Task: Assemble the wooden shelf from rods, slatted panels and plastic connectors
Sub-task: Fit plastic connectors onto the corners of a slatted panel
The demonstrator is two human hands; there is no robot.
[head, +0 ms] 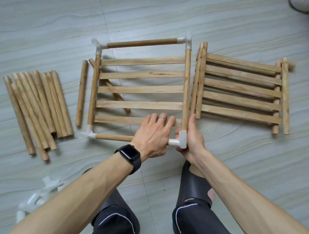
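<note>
Holds the near-right connector in the right hand: thumb on its left side, fingers curled round behind and reaching up beside the far-pointing socket. Rests the left hand palm-down over the near rod, fingers straight and flat on the nearest slat of the slatted panel. Cannot tell whether the left thumb hooks beneath the rod.

Note the long axis of the near rod: left to right, from the near-left connector, under the left palm, to the left-pointing socket of the held connector. Note the right side rod at right angles to it, near to far, with its near end in the far-pointing socket just beside the right thumb. Puts both joints between the two hands. Hides the seating depth of the near rod under the left hand.

Judge the step in hand as closing the fourth corner of the frame round the panel, with the far rod already fitted. Expect the next move to need a push along the near rod's axis, hands toward each other. Keep the connector square to stop the side rod levering out.

Leaves on the floor a stack of spare panels just right of the frame, a bundle of loose rods well to the left, and spare connectors at near left.
</note>
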